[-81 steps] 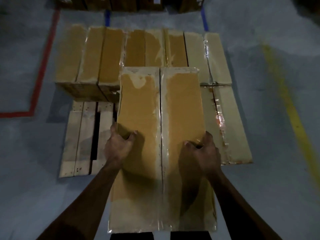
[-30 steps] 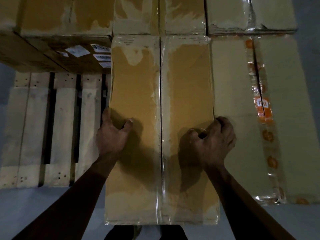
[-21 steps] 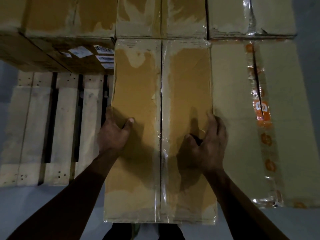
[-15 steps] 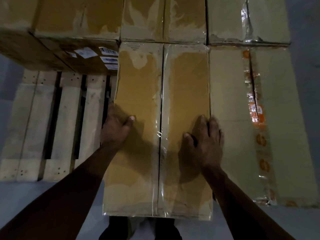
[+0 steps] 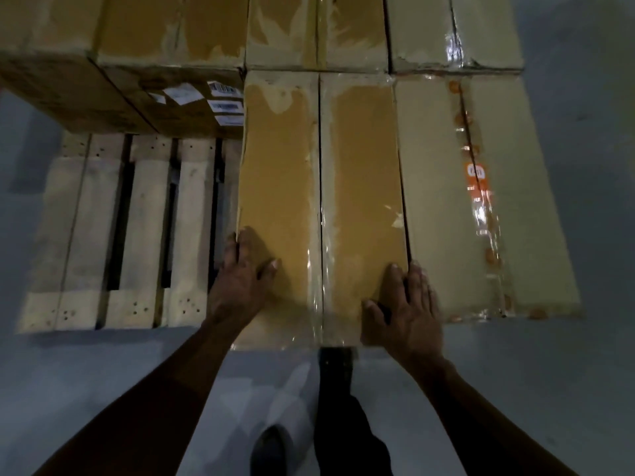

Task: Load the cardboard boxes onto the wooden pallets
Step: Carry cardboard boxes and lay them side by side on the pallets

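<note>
Both hands are on the long box (image 5: 323, 207) in front of me. Left hand (image 5: 240, 283) lies on its near-left top edge, fingers pretty much straight along the rim w/ thumb spread out over the top, not gripping anything. Right hand (image 5: 409, 310) lies flat on the near-right corner, fingers straight, fingertips across the seam where this box meets the paler box (image 5: 481, 201) to its right, also holding nothing. The long box sits on the wooden pallet (image 5: 113, 235), taped down the middle w/ clear tape, its far end butted against the back row of boxes (image 5: 309, 29) and its right side touching the paler box, which has orange-printed tape along its seam. Near end of the long box pokes out a bit past the pallet's front edge, approx level w/ the paler box's near end, can't tell exactly. Left of the long box the pallet slats are bare, and behind them stands a darker box (image 5: 165, 97) w/ white barcode labels (image 5: 223, 101) on its front face. Grey floor (image 5: 549, 389) all round; my dark trouser leg (image 5: 343, 424) and a shoe (image 5: 271, 448) show below, between my arms.
</note>
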### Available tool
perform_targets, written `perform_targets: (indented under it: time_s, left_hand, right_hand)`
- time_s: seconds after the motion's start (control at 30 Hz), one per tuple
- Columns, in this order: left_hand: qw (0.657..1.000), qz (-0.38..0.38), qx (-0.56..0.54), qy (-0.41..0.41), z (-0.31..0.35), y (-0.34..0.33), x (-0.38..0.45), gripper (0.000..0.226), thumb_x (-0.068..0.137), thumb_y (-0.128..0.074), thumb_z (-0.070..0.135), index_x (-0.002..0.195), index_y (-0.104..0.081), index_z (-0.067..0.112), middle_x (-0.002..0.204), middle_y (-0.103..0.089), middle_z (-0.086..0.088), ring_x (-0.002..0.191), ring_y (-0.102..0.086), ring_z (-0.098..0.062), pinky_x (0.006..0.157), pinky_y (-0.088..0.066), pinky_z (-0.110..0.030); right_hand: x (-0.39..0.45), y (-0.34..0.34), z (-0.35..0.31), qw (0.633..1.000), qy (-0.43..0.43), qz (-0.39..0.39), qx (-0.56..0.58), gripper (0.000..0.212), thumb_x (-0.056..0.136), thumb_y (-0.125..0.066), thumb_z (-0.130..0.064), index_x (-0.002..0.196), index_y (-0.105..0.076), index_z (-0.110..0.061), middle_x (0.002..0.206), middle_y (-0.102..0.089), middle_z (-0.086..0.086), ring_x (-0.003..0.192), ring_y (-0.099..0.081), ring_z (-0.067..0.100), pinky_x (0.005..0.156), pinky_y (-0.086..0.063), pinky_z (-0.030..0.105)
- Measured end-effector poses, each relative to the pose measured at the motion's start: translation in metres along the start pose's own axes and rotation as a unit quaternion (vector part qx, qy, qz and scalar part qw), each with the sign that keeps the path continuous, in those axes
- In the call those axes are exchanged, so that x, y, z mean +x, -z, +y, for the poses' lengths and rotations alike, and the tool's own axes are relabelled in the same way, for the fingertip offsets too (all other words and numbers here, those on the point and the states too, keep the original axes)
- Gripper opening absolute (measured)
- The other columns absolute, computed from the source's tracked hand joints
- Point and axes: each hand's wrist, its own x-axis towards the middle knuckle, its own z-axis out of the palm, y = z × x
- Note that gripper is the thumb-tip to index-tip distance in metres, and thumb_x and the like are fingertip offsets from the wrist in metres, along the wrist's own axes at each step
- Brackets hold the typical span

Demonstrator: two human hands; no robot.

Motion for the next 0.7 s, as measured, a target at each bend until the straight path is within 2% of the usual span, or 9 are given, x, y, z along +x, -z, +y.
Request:
perform_targets:
  time_s: [0.07, 0.13, 0.2, 0.23, 0.3, 0.4, 0.53, 0.7]
  left_hand:
    - [0.999, -0.026, 0.029, -0.01, -0.016, -0.007, -0.029, 0.088, 0.093, -0.038, 0.063, 0.155, 0.009, 0.023, 0.163, 0.008, -0.007, 0.145, -0.02, -0.039, 0.109, -0.035, -0.057]
    - [0.996, -0.048, 0.059, -0.046, -0.032, -0.016, -0.057, 0.091, 0.089, -0.024, 0.072, 0.155, 0.011, 0.02, 0.163, 0.009, -0.011, 0.147, -0.015, -0.04, 0.109, -0.035, -0.058]
    - [0.99, -0.057, 0.096, -0.087, -0.049, -0.022, -0.076, 0.105, 0.079, -0.008, 0.086, 0.155, 0.009, 0.016, 0.163, 0.007, -0.015, 0.148, -0.009, -0.039, 0.113, -0.03, -0.057]
    - [0.988, -0.062, 0.105, -0.095, -0.056, -0.024, -0.082, 0.113, 0.074, -0.009, 0.092, 0.156, 0.009, 0.016, 0.163, 0.006, -0.016, 0.148, -0.008, -0.038, 0.116, -0.026, -0.055]
    - [0.985, -0.071, 0.117, -0.105, -0.067, -0.024, -0.088, 0.122, 0.07, -0.032, 0.093, 0.155, 0.012, 0.018, 0.163, 0.007, -0.015, 0.148, -0.01, -0.037, 0.117, -0.023, -0.051]
    - [0.979, -0.07, 0.143, -0.127, -0.071, -0.023, -0.091, 0.127, 0.074, -0.065, 0.071, 0.153, 0.019, 0.018, 0.162, 0.009, -0.015, 0.148, -0.014, -0.037, 0.116, -0.025, -0.048]
    - [0.99, -0.052, 0.084, -0.1, -0.062, -0.026, -0.088, 0.114, 0.086, -0.071, 0.038, 0.153, 0.019, 0.019, 0.162, 0.002, -0.014, 0.14, -0.03, -0.04, 0.1, -0.046, -0.05]
    - [0.991, -0.058, 0.066, -0.098, -0.058, -0.031, -0.087, 0.113, 0.086, -0.071, 0.036, 0.153, 0.019, 0.019, 0.162, 0.004, -0.012, 0.137, -0.035, -0.039, 0.095, -0.049, -0.048]
  right_hand:
    - [-0.02, -0.001, 0.002, 1.0, 0.007, -0.024, -0.005, 0.097, 0.084, -0.024, -0.083, 0.16, -0.006, -0.024, 0.166, 0.0, 0.015, 0.153, -0.001, 0.032, 0.122, -0.009, 0.048]
    - [-0.033, 0.001, 0.004, 0.998, 0.008, -0.059, -0.006, 0.111, 0.074, -0.025, -0.093, 0.159, 0.003, -0.026, 0.165, 0.01, 0.014, 0.152, 0.007, 0.031, 0.12, -0.004, 0.048]
    - [-0.036, 0.005, 0.005, 0.996, 0.016, -0.082, -0.017, 0.128, 0.061, -0.024, -0.102, 0.158, 0.007, -0.025, 0.164, 0.016, 0.016, 0.152, 0.011, 0.034, 0.119, -0.003, 0.048]
    - [-0.036, 0.008, 0.005, 0.995, 0.019, -0.092, -0.024, 0.134, 0.056, -0.027, -0.103, 0.158, 0.009, -0.023, 0.163, 0.019, 0.017, 0.151, 0.013, 0.036, 0.119, -0.003, 0.049]
    - [-0.035, 0.011, 0.005, 0.992, 0.019, -0.117, -0.042, 0.139, 0.057, -0.046, -0.096, 0.156, 0.015, -0.021, 0.161, 0.025, 0.018, 0.15, 0.018, 0.036, 0.12, 0.001, 0.049]
    - [-0.037, 0.007, 0.003, 0.991, 0.029, -0.097, -0.086, 0.134, 0.069, -0.066, -0.077, 0.156, 0.017, -0.019, 0.16, 0.022, 0.023, 0.15, 0.016, 0.04, 0.123, -0.002, 0.053]
    - [-0.039, 0.002, 0.0, 0.995, 0.015, -0.064, -0.07, 0.126, 0.075, -0.074, -0.062, 0.158, 0.011, -0.02, 0.163, 0.015, 0.021, 0.151, 0.012, 0.039, 0.122, -0.002, 0.049]
    - [-0.041, 0.007, 0.002, 0.998, 0.014, -0.047, -0.049, 0.123, 0.072, -0.082, -0.052, 0.159, -0.001, -0.02, 0.164, 0.005, 0.021, 0.151, 0.005, 0.04, 0.122, -0.01, 0.051]
